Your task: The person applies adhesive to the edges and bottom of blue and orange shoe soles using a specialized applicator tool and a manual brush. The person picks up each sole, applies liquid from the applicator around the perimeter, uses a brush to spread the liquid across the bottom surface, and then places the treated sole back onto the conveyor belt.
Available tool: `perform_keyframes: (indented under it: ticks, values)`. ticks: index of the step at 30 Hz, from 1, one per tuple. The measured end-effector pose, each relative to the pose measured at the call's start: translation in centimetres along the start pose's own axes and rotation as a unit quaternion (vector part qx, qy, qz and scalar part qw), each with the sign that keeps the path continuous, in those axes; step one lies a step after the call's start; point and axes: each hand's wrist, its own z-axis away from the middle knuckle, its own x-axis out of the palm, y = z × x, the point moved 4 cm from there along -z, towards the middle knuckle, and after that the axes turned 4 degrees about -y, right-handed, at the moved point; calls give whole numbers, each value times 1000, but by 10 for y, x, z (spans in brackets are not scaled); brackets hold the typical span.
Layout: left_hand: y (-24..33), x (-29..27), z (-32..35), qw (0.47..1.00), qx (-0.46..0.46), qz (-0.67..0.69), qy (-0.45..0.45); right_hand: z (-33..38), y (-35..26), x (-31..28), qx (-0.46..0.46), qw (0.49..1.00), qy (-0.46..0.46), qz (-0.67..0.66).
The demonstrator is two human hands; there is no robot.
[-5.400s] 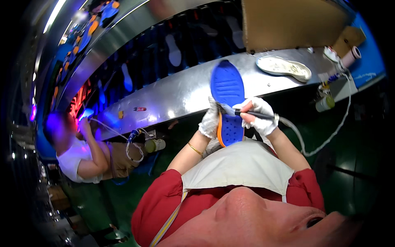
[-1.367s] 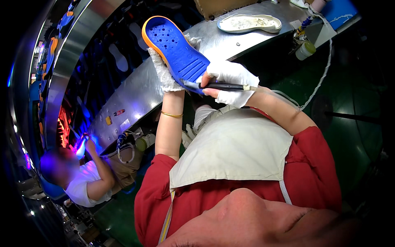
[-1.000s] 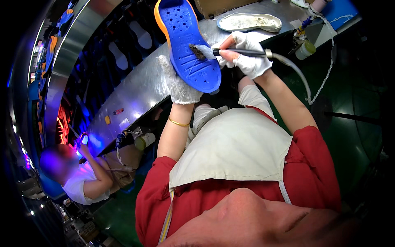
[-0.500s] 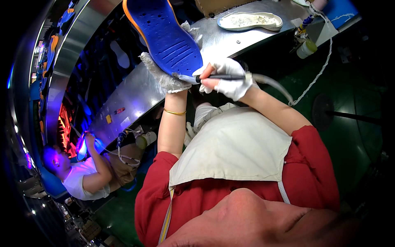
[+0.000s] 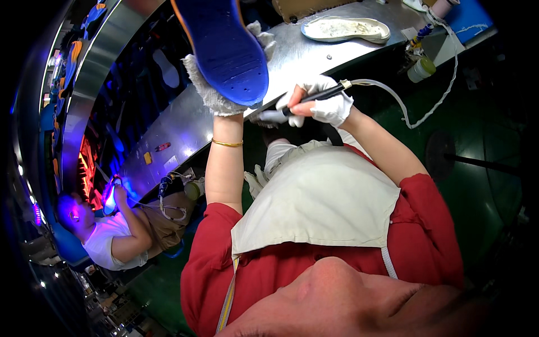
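Observation:
A blue shoe sole [image 5: 233,56] with an orange edge stands at the top of the view, over the metal bench. My left hand [image 5: 206,90], in a fuzzy white glove, is wrapped round it from behind; most of its fingers are hidden by the sole. To the right, my right hand [image 5: 331,108] wears a thin white glove with bare fingertips. It grips a black-handled brush [image 5: 323,96] fed by a clear tube. The pale, blurred brush head points left, below the sole's near end and apart from it.
On the metal bench [image 5: 303,56] lies a white sole [image 5: 345,29], beside a cardboard box [image 5: 309,7]. A lidded jar [image 5: 421,68] hangs at the bench's right side, near a looping tube [image 5: 412,122]. At left, a co-worker [image 5: 115,238] handles a lit sole under purple light.
The brush has come away from the sole's near end, and my right hand has shifted slightly right. My left hand has turned the sole and moved it slightly left and up.

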Motion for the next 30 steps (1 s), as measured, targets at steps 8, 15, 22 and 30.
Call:
perform_keyframes:
  ticks: [8,15,22,30]
  values:
    - [8,0,-7,995,-32,-73,67,-10,-52,7,-253,934,20,251]
    - [16,-1,-18,979,-82,-136,124,-22,-42,4,-234,907,-48,348]
    - [9,-16,-23,952,-149,-180,199,-26,-50,-9,-74,986,-71,132]
    - [2,-3,-22,896,-247,-294,225,-35,-62,-18,-23,930,-94,355]
